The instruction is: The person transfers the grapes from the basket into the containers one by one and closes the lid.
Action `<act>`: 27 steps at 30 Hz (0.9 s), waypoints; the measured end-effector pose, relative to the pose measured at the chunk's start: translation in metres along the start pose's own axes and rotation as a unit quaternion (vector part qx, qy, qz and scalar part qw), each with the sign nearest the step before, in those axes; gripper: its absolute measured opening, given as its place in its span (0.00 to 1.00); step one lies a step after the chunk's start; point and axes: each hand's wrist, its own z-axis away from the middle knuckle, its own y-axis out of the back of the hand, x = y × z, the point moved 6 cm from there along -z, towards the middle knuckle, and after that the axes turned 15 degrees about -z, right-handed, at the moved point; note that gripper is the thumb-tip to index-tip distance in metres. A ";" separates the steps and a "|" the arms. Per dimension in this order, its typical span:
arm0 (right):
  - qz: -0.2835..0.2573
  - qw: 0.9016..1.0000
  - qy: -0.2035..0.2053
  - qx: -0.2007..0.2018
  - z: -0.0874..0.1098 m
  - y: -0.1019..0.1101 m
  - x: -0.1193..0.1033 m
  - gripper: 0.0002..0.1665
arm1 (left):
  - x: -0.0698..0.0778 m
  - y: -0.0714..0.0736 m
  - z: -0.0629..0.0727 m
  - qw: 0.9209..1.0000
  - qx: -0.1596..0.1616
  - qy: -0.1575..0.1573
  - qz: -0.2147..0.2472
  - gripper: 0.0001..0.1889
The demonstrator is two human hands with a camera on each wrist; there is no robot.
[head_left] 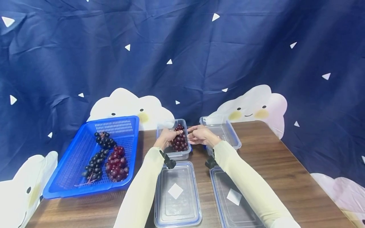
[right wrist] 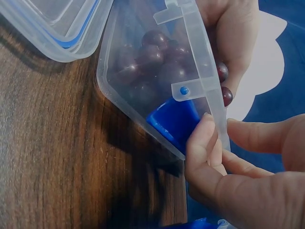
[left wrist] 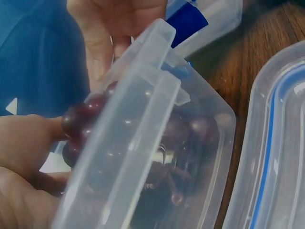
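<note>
Blue plastic basket [head_left: 67, 172] at the left of the wood-grain tabletop [head_left: 273, 164], a navy backdrop [head_left: 188, 50] with white triangles and clouds hanging behind. Next, the left hand [head_left: 165, 137] clasps red grapes [head_left: 180, 142] inside a clear container [head_left: 179, 155]; the right hand [head_left: 203, 134] pinches that container's right edge, near a second clear box [head_left: 234, 134] standing at the far side.

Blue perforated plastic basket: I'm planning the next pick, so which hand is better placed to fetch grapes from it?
Probably the left hand: it's nearer the basket, though holding round dark-red grapes; the right hand is beyond the clear rectangular plastic container.
</note>
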 end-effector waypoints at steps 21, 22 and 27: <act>-0.003 1.000 -0.001 -0.004 -0.002 0.000 0.002 0.31 | 0.027 0.013 0.005 0.975 -0.016 -0.025 -0.221 0.36; -0.003 1.000 -0.001 -0.004 -0.002 0.000 0.002 0.31 | 0.032 0.016 0.008 0.971 -0.019 -0.031 -0.235 0.36; -0.004 1.000 -0.002 -0.003 0.000 -0.001 0.000 0.31 | 0.062 0.033 0.026 0.957 -0.016 -0.074 -0.279 0.21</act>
